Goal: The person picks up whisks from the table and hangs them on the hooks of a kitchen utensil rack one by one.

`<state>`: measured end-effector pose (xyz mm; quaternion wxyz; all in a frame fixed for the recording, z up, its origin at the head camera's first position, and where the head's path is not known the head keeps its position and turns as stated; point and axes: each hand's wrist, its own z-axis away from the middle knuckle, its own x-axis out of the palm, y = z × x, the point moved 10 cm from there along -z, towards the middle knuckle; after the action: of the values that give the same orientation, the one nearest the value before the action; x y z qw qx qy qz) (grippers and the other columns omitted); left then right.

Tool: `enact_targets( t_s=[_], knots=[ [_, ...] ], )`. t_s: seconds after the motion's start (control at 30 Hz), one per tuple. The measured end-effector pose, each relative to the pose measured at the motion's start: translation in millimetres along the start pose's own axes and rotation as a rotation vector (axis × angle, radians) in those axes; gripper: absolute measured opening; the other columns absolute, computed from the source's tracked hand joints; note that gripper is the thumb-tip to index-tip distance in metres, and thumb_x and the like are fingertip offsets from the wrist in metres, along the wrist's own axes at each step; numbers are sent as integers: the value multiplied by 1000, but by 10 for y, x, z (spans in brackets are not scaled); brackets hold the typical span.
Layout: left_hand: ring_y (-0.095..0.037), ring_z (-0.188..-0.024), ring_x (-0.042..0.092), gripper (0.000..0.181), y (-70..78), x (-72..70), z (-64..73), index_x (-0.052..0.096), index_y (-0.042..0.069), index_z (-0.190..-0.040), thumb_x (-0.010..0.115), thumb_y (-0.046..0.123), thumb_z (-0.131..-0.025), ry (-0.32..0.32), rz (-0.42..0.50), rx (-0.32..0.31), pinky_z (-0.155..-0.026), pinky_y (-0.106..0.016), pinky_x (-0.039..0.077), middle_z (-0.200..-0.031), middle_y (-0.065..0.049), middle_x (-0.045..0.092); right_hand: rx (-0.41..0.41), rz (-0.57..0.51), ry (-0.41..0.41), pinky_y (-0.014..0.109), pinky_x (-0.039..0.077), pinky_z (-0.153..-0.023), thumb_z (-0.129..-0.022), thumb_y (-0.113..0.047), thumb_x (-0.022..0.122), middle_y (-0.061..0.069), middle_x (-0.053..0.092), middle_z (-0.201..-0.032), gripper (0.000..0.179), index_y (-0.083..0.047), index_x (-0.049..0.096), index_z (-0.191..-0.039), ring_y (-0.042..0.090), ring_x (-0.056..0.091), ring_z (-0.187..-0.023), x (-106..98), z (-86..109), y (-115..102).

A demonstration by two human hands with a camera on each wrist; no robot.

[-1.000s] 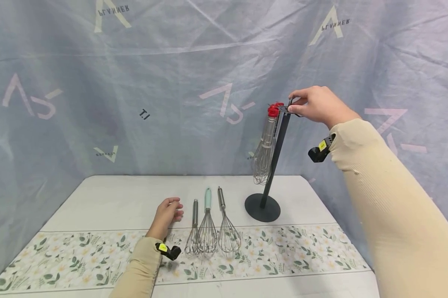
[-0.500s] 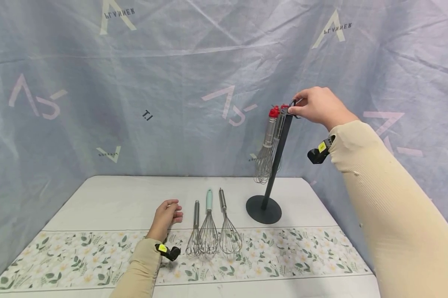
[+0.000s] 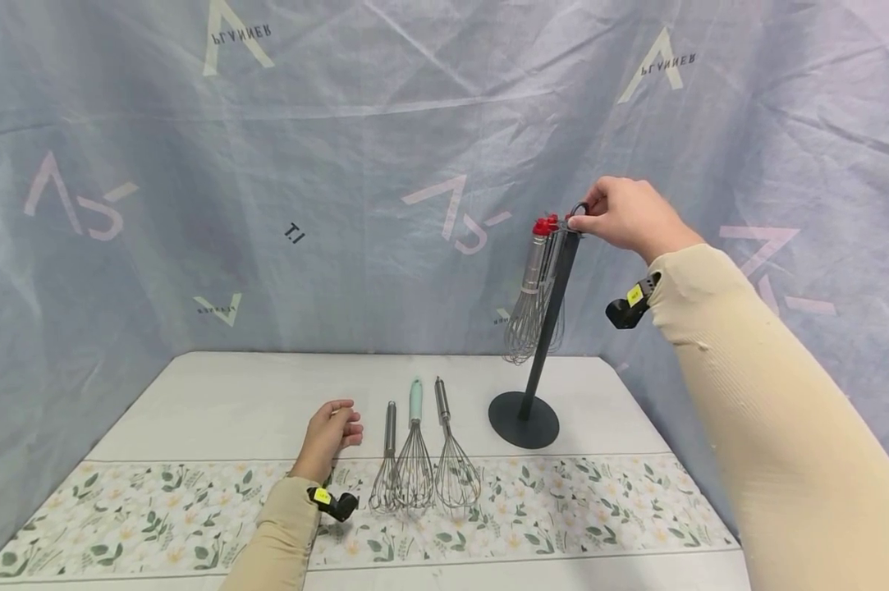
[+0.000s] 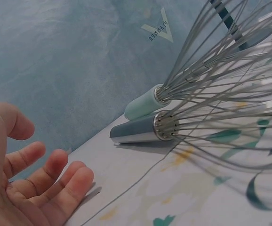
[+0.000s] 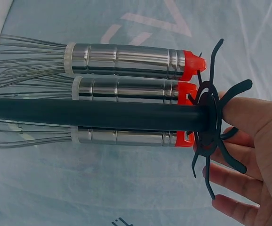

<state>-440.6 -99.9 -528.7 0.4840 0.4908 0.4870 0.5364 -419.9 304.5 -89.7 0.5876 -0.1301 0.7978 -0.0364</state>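
My right hand (image 3: 625, 215) grips the top of a dark metal utensil stand (image 3: 550, 328), thumb and fingers at its hook wheel (image 5: 208, 120). Steel whisks (image 5: 126, 61) with red end caps hang from the hooks; three handles show in the right wrist view, one partly behind the post. My left hand (image 3: 329, 435) rests on the table with loosely bent fingers and holds nothing. To its right lie a small whisk with a grey handle (image 3: 390, 428), a whisk with a mint-green handle (image 3: 416, 402) and a whisk with a steel handle (image 3: 442, 400).
The stand's round base (image 3: 514, 433) rests on the right part of the white table (image 3: 245, 394). A floral strip (image 3: 178, 509) runs across the tabletop. Grey-blue fabric (image 3: 341, 246) hangs behind the table and along its sides.
The hook wheel has turned under my right hand, and the hanging whisks have swung round, with one now showing behind and right of the post. My left hand stays in place.
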Motion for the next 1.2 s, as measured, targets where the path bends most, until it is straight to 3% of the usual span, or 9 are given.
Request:
enact_targets(
  t_s=[0.27,0.4,0.57,0.93,1.2],
  knots=[
    [-26,-92,66,44,10,10,9,46,-1,-145,48,19,-106,-5,5,4,-77,-34,60,-123,-25,57,3,-87,22,55,45,-92,-97,-40,67,22,63,-123,50,0,56,-126,37,57,-112,19,25,35],
    [-32,-100,65,44,38,24,22,44,-1,-146,47,19,-107,-14,12,-7,-83,-39,59,-125,-26,56,-33,-114,25,55,44,-95,-99,-35,65,20,63,-127,46,-4,57,-132,36,56,-117,43,17,1],
    [-30,-99,66,43,22,7,20,45,-1,-146,47,19,-107,-2,6,-9,-81,-36,59,-126,-26,56,-89,-103,22,53,44,-95,-101,-28,62,18,64,-128,39,-11,61,-137,33,58,-119,81,8,-79],
    [-24,-93,66,42,-28,-15,-3,47,0,-144,45,22,-108,4,-2,7,-77,-31,59,-123,-25,57,-75,-129,21,51,45,-94,-101,-29,63,14,67,-122,39,-11,63,-136,32,60,-118,103,12,-40],
    [-23,-91,66,42,-26,-10,-9,47,0,-144,45,20,-107,2,-6,10,-76,-31,59,-123,-25,58,-82,-80,36,51,46,-92,-101,-32,62,13,69,-121,40,-14,65,-136,31,61,-115,73,7,-44]
  ],
)
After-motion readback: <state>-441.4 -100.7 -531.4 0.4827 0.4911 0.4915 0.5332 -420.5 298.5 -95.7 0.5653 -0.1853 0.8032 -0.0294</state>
